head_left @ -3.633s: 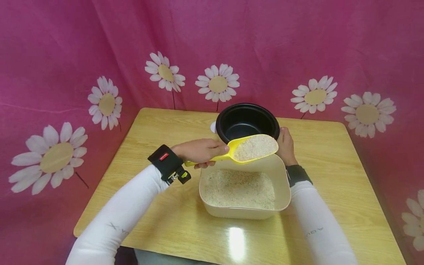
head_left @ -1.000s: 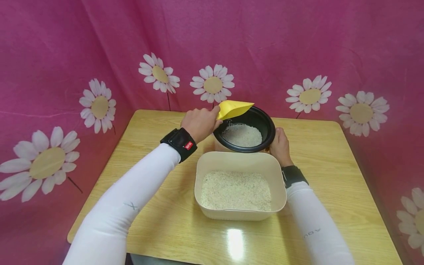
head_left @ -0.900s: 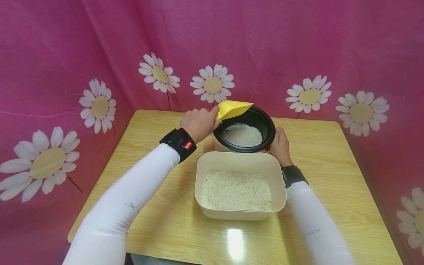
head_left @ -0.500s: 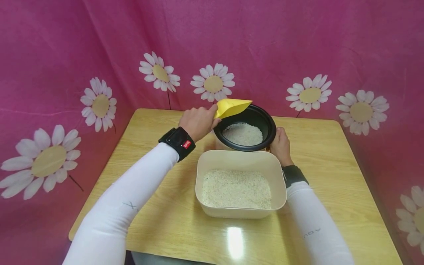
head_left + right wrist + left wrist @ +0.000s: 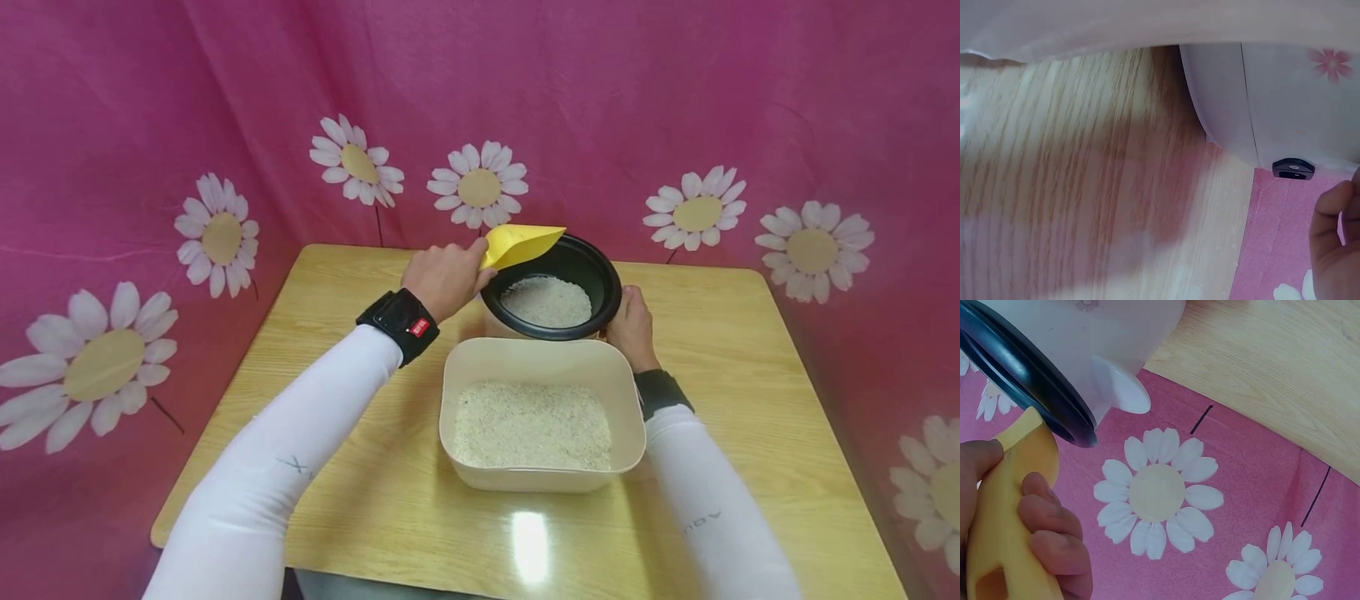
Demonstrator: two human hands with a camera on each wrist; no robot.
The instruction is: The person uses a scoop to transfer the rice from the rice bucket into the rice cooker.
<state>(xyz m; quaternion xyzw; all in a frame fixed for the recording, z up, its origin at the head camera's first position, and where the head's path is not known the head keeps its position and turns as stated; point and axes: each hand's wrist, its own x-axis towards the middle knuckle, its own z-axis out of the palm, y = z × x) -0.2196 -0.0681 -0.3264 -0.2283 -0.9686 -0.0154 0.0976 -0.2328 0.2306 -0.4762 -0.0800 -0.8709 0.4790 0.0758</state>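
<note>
A: What's the biggest thing here?
B: The table (image 5: 750,375). Near its middle is a cream bin (image 5: 525,480). The bin sits between the near edge and the rice cooker (image 5: 1291,106), which is close to the far edge.
A: What's in the cooker?
B: A black pot (image 5: 592,265), with its round top open.
A: And the hands?
B: The left hand (image 5: 442,281) is wrapped round the handle of a yellow scoop (image 5: 521,244). The right hand (image 5: 632,331) is at the cooker's right side. I can't tell if it grips anything.
A: So where is the scoop?
B: Up over the left and back part of the pot. It is long, and it points away from the left hand, toward the table's right edge and a bit to the far edge. Its hollow looks turned down.
A: Which hand is nearer to it?
B: The left one, at the handle end. The right hand is across the pot, apart from the scoop.
A: What's smallest?
B: The grains: white rice in the pot (image 5: 547,303), and more rice in the bin (image 5: 532,427).
</note>
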